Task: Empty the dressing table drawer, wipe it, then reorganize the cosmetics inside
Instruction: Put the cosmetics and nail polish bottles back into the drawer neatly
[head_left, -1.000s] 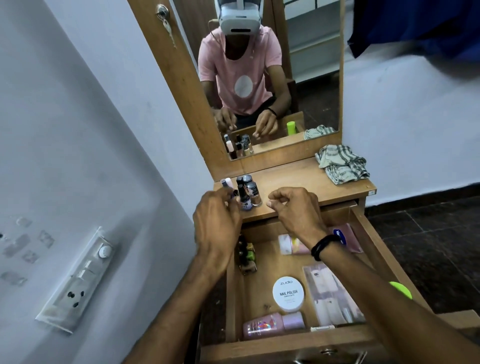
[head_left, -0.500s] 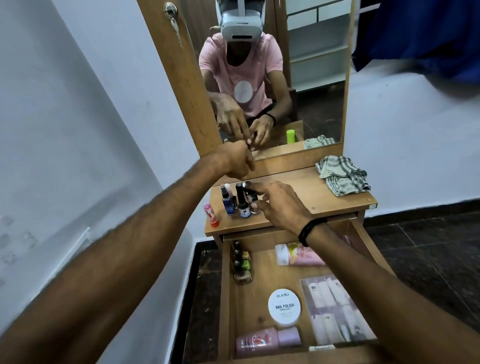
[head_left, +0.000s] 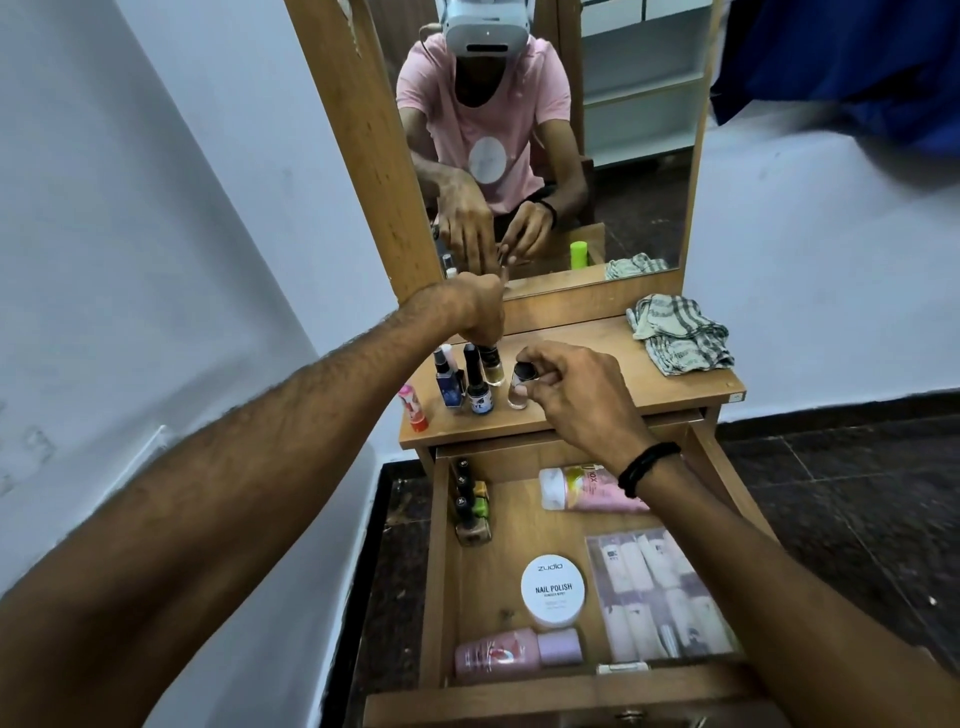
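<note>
From my seat the emptying looks only partly done, and wiping and reorganizing have not begun: the checked cloth (head_left: 680, 332) lies bunched at the right end of the dressing table top (head_left: 597, 332). My left hand (head_left: 478, 312) is curled down over the cap of an amber nail polish bottle (head_left: 492, 370), gripping it, and my right hand (head_left: 576, 395) pinches the black cap of a clear nail polish bottle (head_left: 519, 392); both bottles stand upright on the top. Counting those two, I see five bottles up there, with a red-capped pink one (head_left: 414, 410), a blue spray bottle (head_left: 449, 384) and a dark tall-capped polish (head_left: 477, 387). The open drawer (head_left: 436, 571) below holds plenty: one row of nail polishes (head_left: 470, 506) along its left wall, about four though I cannot count them surely, one pink tube (head_left: 587, 488), one round tub of nail polish remover wipes (head_left: 553, 590), one pink bottle (head_left: 514, 652) lying flat, one clear packet (head_left: 660, 597) and one small white stick (head_left: 621, 667) at the front.
</note>
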